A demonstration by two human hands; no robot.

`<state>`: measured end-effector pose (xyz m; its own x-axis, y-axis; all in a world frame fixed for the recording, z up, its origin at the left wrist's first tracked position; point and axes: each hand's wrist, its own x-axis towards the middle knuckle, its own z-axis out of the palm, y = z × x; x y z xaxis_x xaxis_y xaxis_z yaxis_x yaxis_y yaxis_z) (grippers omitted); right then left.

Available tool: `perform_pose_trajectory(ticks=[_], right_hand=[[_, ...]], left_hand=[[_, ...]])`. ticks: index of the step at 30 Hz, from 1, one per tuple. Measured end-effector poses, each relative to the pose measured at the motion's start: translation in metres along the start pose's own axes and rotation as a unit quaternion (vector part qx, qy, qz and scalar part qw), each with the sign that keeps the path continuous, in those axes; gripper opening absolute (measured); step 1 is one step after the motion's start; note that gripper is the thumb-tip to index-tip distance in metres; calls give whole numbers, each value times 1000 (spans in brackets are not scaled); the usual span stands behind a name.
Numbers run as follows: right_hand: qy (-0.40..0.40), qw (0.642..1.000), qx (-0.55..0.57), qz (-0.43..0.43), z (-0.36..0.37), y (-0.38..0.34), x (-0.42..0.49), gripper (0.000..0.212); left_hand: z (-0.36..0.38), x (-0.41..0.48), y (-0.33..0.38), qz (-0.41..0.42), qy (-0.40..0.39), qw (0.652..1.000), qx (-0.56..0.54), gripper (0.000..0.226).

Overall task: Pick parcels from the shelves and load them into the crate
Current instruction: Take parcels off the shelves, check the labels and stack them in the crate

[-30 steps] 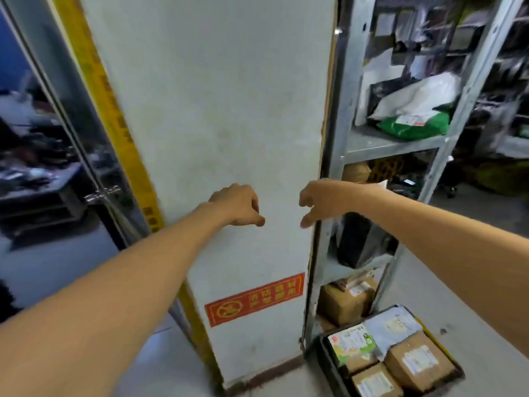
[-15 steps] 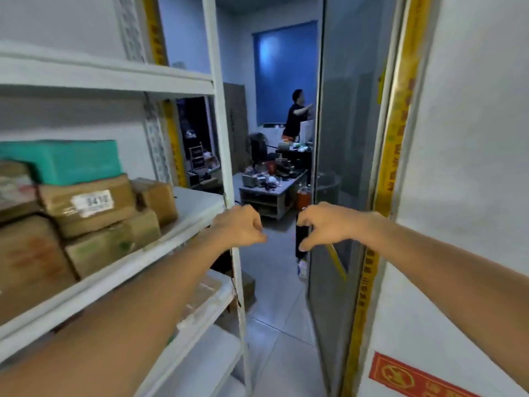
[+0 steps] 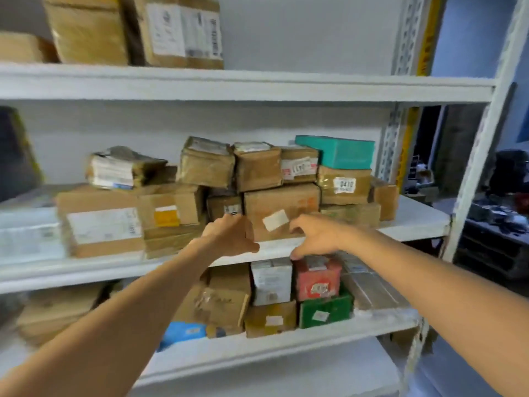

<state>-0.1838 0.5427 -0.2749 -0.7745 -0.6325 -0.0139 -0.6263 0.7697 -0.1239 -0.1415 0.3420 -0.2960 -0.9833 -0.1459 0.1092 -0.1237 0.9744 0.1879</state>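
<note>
A white metal shelf unit (image 3: 415, 222) fills the view, its middle shelf stacked with several taped brown parcels. A large brown box with a white label (image 3: 282, 210) stands at the front centre, and a teal box (image 3: 340, 151) tops the right stack. My left hand (image 3: 229, 234) and my right hand (image 3: 317, 234) are both stretched out in front of that large box, fingers loosely curled, holding nothing. The lower shelf holds a red box (image 3: 317, 279), a green box (image 3: 326, 310) and a white box (image 3: 272, 280). No crate is in view.
The top shelf (image 3: 257, 84) carries large taped parcels (image 3: 183, 30). A slanted shelf post (image 3: 483, 138) marks the right end, with a dim room and a desk (image 3: 498, 224) beyond. A dark object (image 3: 14, 156) stands at the far left.
The view has swung left from the wall and the crate, past the doorway, to face the shelves. Both empty hands now reach toward the middle shelf's parcels.
</note>
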Motion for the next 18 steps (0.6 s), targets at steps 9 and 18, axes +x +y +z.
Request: perform_pose_trajectory(ticks=[9, 18], right_hand=[[8, 985, -1, -172, -2, -172, 60, 68], [-11, 963, 4, -270, 21, -300, 94, 68]], left_hand=[[-55, -78, -144, -132, 62, 989, 36, 18], [-98, -151, -266, -234, 145, 960, 38, 26]])
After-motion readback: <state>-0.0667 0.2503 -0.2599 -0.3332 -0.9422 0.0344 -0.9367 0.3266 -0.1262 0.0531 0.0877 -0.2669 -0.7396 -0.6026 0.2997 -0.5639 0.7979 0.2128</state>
